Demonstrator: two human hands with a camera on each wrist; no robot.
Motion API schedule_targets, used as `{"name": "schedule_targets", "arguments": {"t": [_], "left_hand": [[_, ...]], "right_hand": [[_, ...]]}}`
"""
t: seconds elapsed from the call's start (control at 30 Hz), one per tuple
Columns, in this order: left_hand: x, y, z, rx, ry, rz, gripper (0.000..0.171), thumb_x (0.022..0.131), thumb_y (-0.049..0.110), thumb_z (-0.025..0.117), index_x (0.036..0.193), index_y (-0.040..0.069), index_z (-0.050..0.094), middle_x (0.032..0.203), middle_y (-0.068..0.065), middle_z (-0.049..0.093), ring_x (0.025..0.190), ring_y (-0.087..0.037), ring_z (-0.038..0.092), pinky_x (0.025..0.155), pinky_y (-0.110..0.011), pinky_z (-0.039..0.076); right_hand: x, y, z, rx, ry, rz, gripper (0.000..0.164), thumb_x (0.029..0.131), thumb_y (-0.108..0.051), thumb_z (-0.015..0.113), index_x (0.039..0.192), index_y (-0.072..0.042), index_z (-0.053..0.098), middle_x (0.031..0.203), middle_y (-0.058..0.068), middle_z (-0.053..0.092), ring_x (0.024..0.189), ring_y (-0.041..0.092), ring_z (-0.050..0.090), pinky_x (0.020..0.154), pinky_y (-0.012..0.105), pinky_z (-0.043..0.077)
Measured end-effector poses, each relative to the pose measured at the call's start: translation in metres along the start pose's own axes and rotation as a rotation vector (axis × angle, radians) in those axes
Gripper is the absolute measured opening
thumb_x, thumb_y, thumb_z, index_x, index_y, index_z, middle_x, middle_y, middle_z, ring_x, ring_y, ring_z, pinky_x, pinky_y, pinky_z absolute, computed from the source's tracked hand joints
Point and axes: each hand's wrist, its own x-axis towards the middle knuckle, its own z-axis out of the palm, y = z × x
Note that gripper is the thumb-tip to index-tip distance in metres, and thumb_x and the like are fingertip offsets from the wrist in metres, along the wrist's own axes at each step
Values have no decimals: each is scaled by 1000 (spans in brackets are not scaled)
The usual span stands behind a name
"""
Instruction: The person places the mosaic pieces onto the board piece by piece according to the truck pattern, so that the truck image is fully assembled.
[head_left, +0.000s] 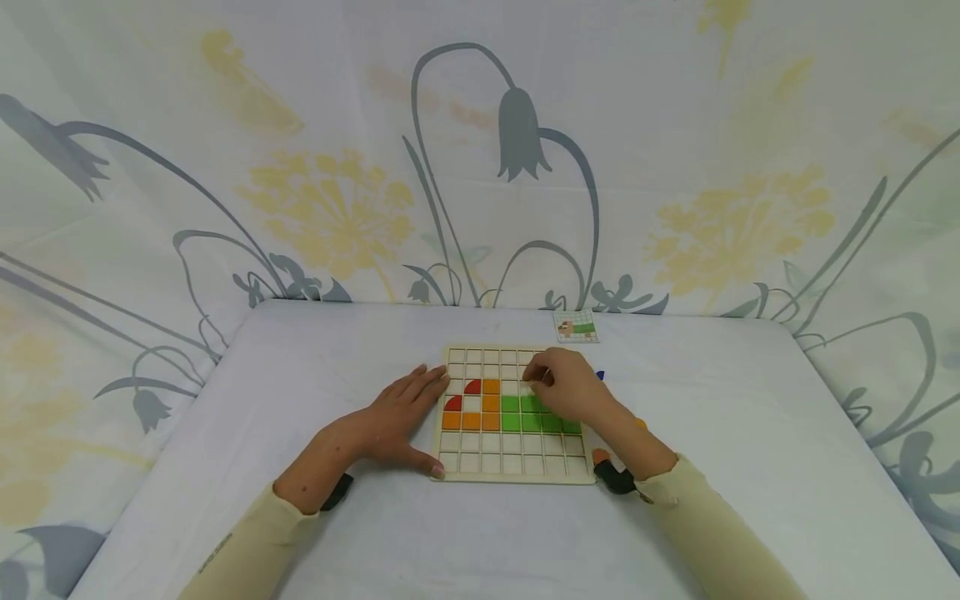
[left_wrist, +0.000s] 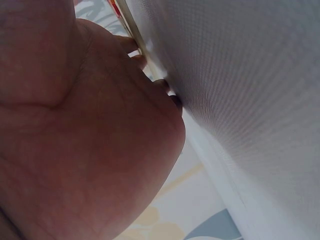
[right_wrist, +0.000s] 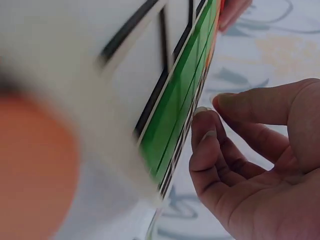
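A pale gridded board [head_left: 491, 461] lies on the white-covered table. In its cells are green tiles [head_left: 521, 421], orange tiles [head_left: 491, 404] and red quarter-round tiles [head_left: 453, 404]. My left hand [head_left: 393, 421] rests at the board's left edge, fingers and thumb spread along it. Over the upper right cells, just above the green tiles, is my right hand [head_left: 566, 383]. In the right wrist view, that hand's fingers [right_wrist: 205, 160] are loosely bent beside the board, the thumb a little apart from them; I see no tile between. Part of the board is hidden under the right hand.
A small card [head_left: 576, 327] with a dog-like picture on a grid lies behind the board. Right of the board are a blue piece [head_left: 600, 375], a yellow-orange piece [head_left: 641, 423] and an orange rounded piece [head_left: 600, 456]. A flower-patterned cloth [head_left: 480, 208] stands behind the table.
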Motion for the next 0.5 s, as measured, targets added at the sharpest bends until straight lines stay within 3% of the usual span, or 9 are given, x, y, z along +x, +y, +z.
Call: {"name": "schedule_targets", "arguments": {"t": [0.3, 0.5], "left_hand": [[-1, 2, -1, -7, 3, 1, 133, 78, 72, 83, 172, 12, 11, 180, -5, 0, 165, -34, -4, 131, -58, 13], [-2, 2, -2, -15, 1, 6, 132, 78, 71, 83, 172, 11, 12, 180, -6, 1, 165, -35, -3, 131, -60, 13]], "right_hand": [[-13, 48, -37, -42, 89, 90, 20, 97, 3, 61, 106, -2, 79, 103, 13, 72, 89, 27, 66, 79, 43, 56], [-22, 72, -52, -65, 50, 137, 20, 99, -1, 63, 112, -1, 78, 107, 15, 69, 88, 25, 65, 77, 40, 54]]}}
